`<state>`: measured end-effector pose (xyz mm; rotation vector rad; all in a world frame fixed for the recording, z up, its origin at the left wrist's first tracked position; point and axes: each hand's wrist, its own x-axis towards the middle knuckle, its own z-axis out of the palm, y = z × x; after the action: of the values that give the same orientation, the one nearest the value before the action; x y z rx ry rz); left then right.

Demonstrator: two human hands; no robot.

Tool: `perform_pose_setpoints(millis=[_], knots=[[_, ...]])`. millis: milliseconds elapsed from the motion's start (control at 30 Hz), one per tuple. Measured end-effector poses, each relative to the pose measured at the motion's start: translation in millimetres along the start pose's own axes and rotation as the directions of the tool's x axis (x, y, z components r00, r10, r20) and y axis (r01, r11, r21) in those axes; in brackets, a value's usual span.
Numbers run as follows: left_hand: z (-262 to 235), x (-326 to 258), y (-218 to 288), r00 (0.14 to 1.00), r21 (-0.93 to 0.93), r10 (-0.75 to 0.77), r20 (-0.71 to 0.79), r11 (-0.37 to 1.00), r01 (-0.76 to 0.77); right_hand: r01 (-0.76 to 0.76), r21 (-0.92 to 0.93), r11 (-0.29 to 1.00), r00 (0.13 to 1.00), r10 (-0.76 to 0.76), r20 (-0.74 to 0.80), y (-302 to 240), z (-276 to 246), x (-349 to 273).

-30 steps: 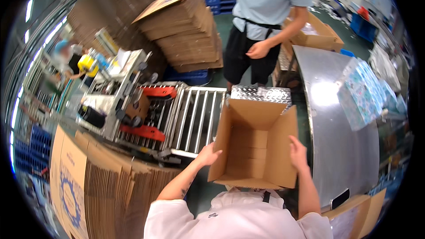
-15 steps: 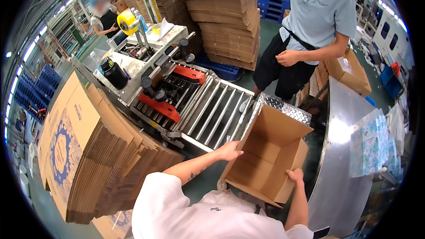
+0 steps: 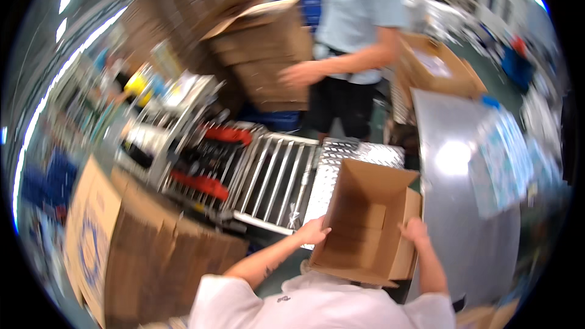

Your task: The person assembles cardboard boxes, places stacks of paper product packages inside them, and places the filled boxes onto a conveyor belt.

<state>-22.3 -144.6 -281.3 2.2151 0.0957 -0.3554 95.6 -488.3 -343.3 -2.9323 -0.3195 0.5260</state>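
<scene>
Between my hands is an open brown cardboard box (image 3: 350, 237), its top facing up and its inside bare. My left hand (image 3: 313, 232) is closed on the left wall, thumb over the edge. At the right side my right hand (image 3: 415, 231) grips the raised flap or wall with bent fingers. The far end of the box rests on or just above a diamond-plate metal sheet (image 3: 326, 173); I cannot tell which.
Ahead left lie a roller conveyor (image 3: 274, 173) and a taping machine with red parts (image 3: 201, 184). Flat cartons (image 3: 164, 268) are stacked at left. A steel table (image 3: 442, 207) curves along the right. A co-worker (image 3: 353, 30) stands beyond, near another carton stack (image 3: 262, 55).
My view has swung and blurred. The box, still in both hands, now sits closer to the steel table and diamond plate. The co-worker's far hand has raised a flat carton off the stack.
</scene>
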Motion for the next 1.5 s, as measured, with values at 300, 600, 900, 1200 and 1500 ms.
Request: perform_pose_setpoints(millis=[300, 600, 900, 1200, 1500], knots=[[43, 8, 28, 0.992, 0.016, -0.117, -0.045, 0.993, 0.117, -0.018, 0.403, 0.915, 0.766, 0.271, -0.583, 164, -122, 44], [29, -2, 1, 0.951, 0.189, -0.308, -0.002, 0.934, 0.303, -0.496, 0.408, 0.767, 0.389, 0.616, -0.685, 361, -222, 161], [44, 1, 64, 0.948, -0.006, -0.268, -0.171, 0.963, 0.271, -0.71, 0.509, 0.486, 0.229, 0.843, -0.486, 463, -248, 190], [51, -4, 66, 0.917, 0.249, -0.339, -0.209, 0.889, 0.385, -0.84, 0.3, 0.452, 0.251, 0.814, -0.524, 516, -259, 218], [54, -9, 69, 0.902, 0.216, -0.373, -0.217, 0.883, 0.417, -0.561, 0.449, 0.695, 0.522, 0.718, -0.459, 543, -266, 229]])
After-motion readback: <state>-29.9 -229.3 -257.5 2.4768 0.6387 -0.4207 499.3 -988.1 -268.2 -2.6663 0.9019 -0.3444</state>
